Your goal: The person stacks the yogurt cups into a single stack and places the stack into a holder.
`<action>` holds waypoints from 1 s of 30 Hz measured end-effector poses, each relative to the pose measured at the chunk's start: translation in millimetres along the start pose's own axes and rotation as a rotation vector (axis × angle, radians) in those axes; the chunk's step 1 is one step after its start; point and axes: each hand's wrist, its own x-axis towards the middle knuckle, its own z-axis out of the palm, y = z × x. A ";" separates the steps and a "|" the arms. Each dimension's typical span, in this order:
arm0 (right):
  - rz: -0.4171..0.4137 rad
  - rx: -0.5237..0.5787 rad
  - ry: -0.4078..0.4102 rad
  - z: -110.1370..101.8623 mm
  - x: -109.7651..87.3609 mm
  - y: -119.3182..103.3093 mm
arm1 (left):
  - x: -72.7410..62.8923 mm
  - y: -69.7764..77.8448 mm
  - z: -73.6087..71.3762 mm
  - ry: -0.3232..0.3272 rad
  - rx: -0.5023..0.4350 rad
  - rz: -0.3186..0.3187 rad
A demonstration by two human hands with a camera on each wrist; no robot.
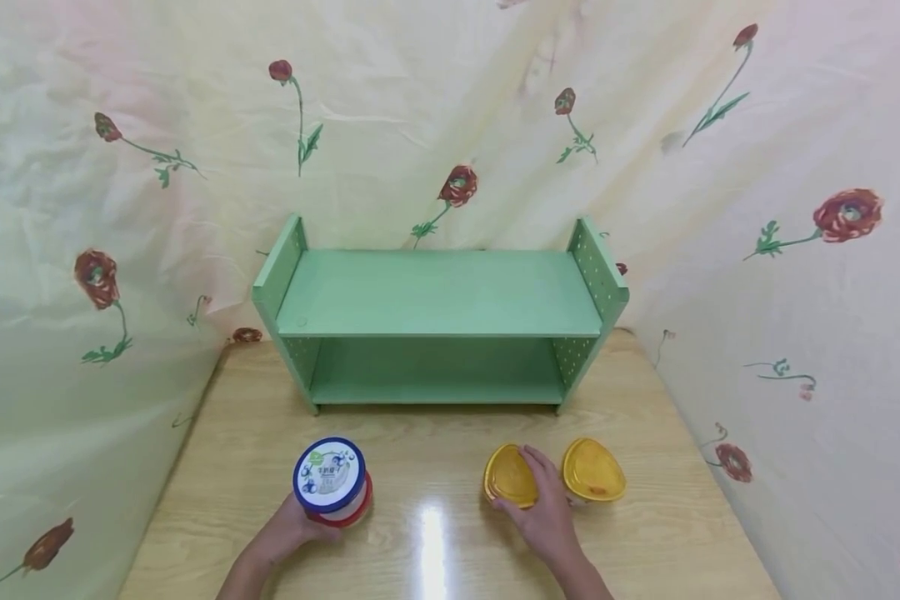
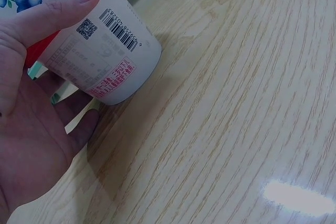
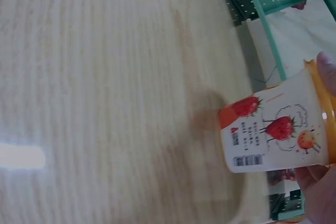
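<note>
Before a green shelf (image 1: 438, 292), a red-rimmed cup (image 2: 113, 51) beneath a blue-lidded cup (image 1: 330, 475) is gripped by the left hand (image 1: 296, 529), a yellow-lidded cup (image 1: 510, 477) by the right hand (image 1: 545, 512); a grasping step is suggested, level support seemingly required.

- Head view: bright, even; white glare (image 1: 432, 554) on the table (image 1: 390, 500).
- Left wrist: dimmer; soft shadow (image 2: 126, 124) below the white cup (image 2: 126, 48), glare lower right.
- Right wrist: hazy, washed-out; blurred shadow beside the strawberry cup (image 3: 268, 129), glare far left.
</note>
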 end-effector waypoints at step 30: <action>0.233 0.269 0.084 24.8 -6.9 3.5 | -1.4 -0.7 0.4 0.006 -0.016 0.009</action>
